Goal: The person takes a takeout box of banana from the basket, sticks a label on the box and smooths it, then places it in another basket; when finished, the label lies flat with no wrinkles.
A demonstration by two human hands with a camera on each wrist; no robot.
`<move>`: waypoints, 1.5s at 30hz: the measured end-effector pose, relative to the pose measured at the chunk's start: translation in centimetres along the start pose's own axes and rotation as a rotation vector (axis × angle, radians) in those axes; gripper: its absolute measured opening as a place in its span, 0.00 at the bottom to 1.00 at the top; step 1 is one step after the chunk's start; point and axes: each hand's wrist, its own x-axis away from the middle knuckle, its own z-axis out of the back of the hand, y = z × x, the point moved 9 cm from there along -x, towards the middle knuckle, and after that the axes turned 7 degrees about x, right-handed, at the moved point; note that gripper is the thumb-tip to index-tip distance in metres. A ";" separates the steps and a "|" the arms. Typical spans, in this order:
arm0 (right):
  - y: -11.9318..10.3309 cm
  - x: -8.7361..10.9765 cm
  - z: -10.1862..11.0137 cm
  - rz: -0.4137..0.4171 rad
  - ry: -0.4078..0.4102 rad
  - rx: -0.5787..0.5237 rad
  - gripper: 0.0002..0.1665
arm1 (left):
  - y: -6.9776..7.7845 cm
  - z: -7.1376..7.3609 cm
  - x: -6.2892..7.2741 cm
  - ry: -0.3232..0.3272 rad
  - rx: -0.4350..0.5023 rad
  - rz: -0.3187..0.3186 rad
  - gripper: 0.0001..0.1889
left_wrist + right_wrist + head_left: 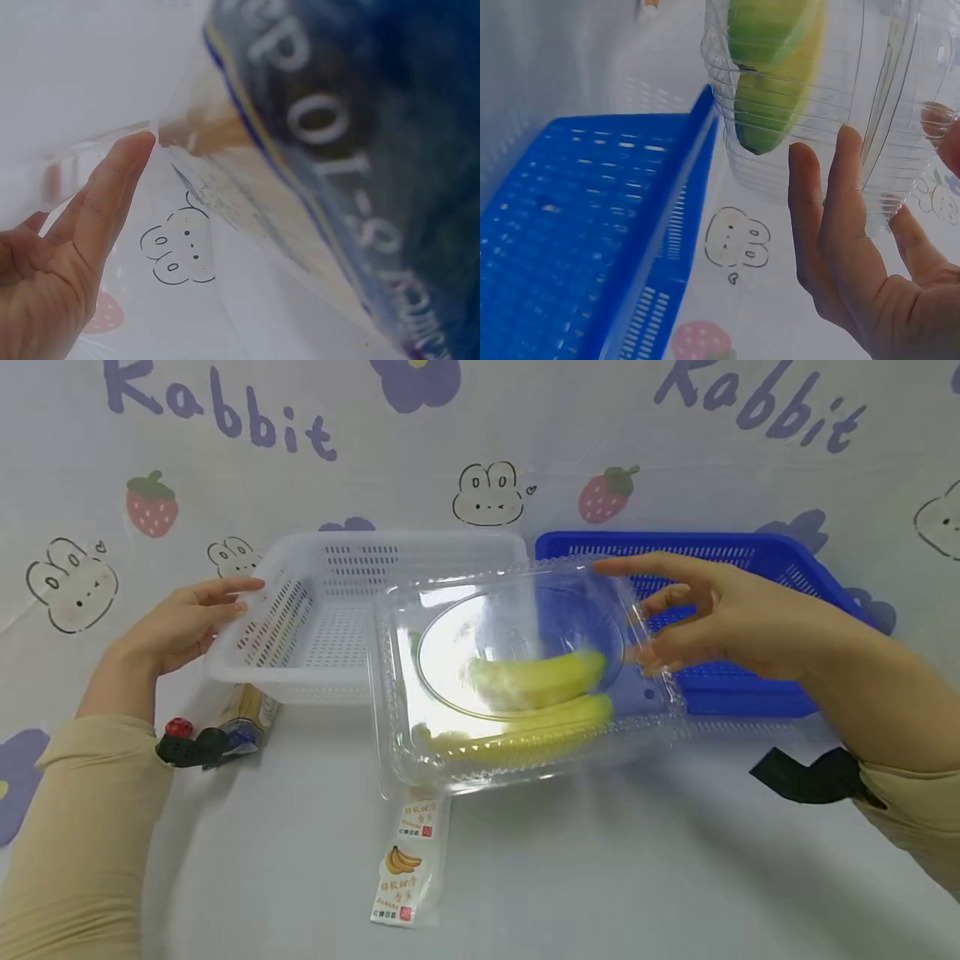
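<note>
My right hand [720,610] holds a clear plastic clamshell box [517,610] by its right side, thumb and fingers spread around the edge. Inside the tilted box lie two yellow bananas [540,681], whose greenish tips [761,135] show in the right wrist view. The box overlaps the white basket [352,675] and the blue basket [742,703] in the head view. At the white basket's left end is my left hand [176,622], its fingertips right at the rim. The left wrist view shows that hand's fingers [112,187] stretched out nearly straight.
Below the box lies a strip of banana stickers [401,877]. A printed plastic package [251,710] sits in front of the white basket's left corner, near a small red item [178,727]. A rabbit-print cloth [562,877] covers the surface.
</note>
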 end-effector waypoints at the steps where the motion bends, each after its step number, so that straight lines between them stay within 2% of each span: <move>1: 0.4 0.4 -0.2 -0.002 0.001 0.002 0.48 | 0.0 0.0 0.0 -0.002 -0.002 -0.001 0.29; 12: 4.3 4.4 -1.3 -0.052 0.023 -0.025 0.52 | 0.0 0.0 0.2 0.008 -0.012 0.006 0.29; 19: 5.8 6.1 -3.2 -0.040 -0.062 -0.117 0.51 | -0.1 0.0 0.1 0.001 0.004 0.011 0.30; 32: 8.5 6.5 -7.2 -0.074 -0.174 -0.238 0.49 | 0.1 -0.2 0.1 -0.013 0.017 0.003 0.30; 45: 10.3 6.6 -7.4 -0.085 -0.156 -0.258 0.49 | 0.4 0.1 0.1 0.029 -0.093 0.001 0.31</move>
